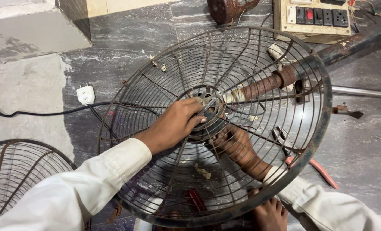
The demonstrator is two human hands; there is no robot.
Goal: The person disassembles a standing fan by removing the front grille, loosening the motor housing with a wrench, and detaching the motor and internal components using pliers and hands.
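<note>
A view from above is looking down onto a grey marbled stone floor [126, 38] where a person in white sleeves is working on a rusty wire fan guard.

At the far left, a second wire fan guard [15, 179] is lying flat, partly cut off by the frame edge, so two guards are showing in all. Just right of it, a black cable [41, 113] is running across the floor to one white plug [85, 94], lying near the left rim of the main guard.

In the centre, the large round fan guard [224, 124] is standing tilted, filling most of the view. The left hand [175, 124] is resting on the near face of the guard, its fingers curled around the small round metal hub [209, 109] at the middle and gripping it. The right hand [233, 141] is reaching behind the wires, just below the hub; how far its fingers are closed I cannot tell, since the mesh is covering them. A rusty shaft [267, 83] is running from the hub up to the right.

At the upper right, one cream rectangular switchboard [312, 19] is lying on the floor, carrying a row of black switches, one red switch and a socket. Lower right, one tool with red handles [323, 171] is lying beneath the guard's rim. At the bottom edge, one bare foot [269, 214] is pressing against the rim.
</note>
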